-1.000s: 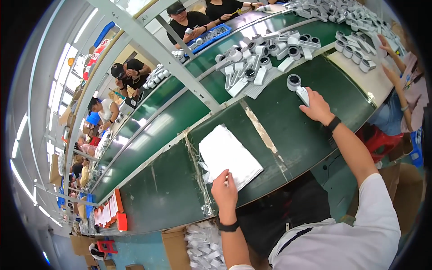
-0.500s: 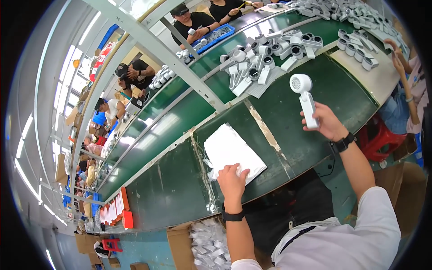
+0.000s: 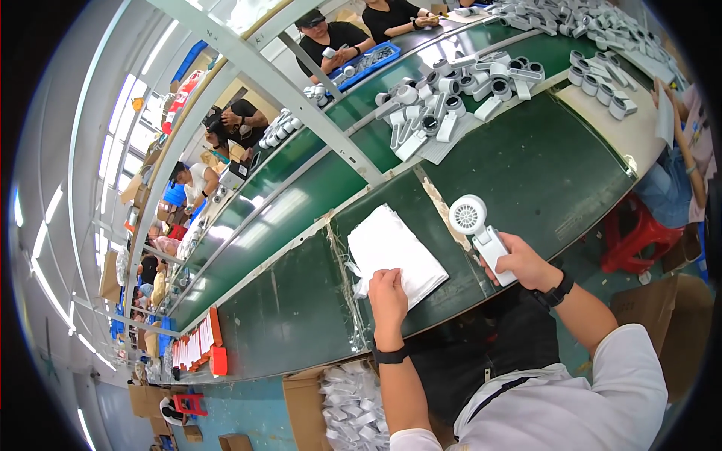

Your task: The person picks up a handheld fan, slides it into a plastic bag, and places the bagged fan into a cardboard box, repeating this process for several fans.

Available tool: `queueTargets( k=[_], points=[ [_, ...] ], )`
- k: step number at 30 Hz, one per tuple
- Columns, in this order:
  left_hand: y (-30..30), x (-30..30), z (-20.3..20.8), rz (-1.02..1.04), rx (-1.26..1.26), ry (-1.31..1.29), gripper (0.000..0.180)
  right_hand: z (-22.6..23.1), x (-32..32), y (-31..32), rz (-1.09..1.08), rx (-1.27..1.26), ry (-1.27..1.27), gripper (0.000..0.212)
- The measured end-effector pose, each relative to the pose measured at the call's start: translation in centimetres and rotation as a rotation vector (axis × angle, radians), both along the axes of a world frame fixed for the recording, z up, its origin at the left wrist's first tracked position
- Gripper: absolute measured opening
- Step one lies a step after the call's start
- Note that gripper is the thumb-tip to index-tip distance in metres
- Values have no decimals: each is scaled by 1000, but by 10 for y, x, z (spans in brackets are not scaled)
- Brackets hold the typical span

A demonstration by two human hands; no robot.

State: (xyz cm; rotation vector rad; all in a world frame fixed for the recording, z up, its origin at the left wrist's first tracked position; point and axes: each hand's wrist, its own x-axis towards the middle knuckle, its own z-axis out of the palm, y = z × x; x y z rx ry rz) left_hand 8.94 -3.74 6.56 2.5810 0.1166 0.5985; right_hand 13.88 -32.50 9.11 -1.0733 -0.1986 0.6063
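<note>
My right hand (image 3: 519,263) is wrapped round the handle of a white handheld fan (image 3: 492,246). The fan's round, grilled head points up and to the left, above the near edge of the green bench. To its left lies a flat stack of thin white bags (image 3: 391,244). My left hand (image 3: 388,297) is at the stack's near left edge, fingertips pinched together on the top bag. How much of the bag is between the fingers is partly hidden.
A heap of white fans (image 3: 451,98) lies at the far side of the bench. More stand on a pale board (image 3: 602,105) by a person at right. Below the bench, a cardboard box (image 3: 304,402) holds wrapped items. Orange trays (image 3: 214,342) sit at left; a metal post (image 3: 323,135) slants overhead.
My right hand has brought the fan down and left, nearer the stack and my body. The left hand's fingers, spread on the bags before, have drawn together into a pinch.
</note>
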Motion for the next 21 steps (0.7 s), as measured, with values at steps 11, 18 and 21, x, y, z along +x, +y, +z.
queueTargets(
  k=[11,18,21],
  points=[
    [-6,11,5,227,-283,-198,17,-9,-13,21,65,-81,-56,33],
    [-3,1,14,79,-576,-24,18,-10,-22,30,131,-138,-53,29],
    [-1,-8,23,45,-913,-48,17,-9,-21,34,170,-157,-63,28]
  ],
)
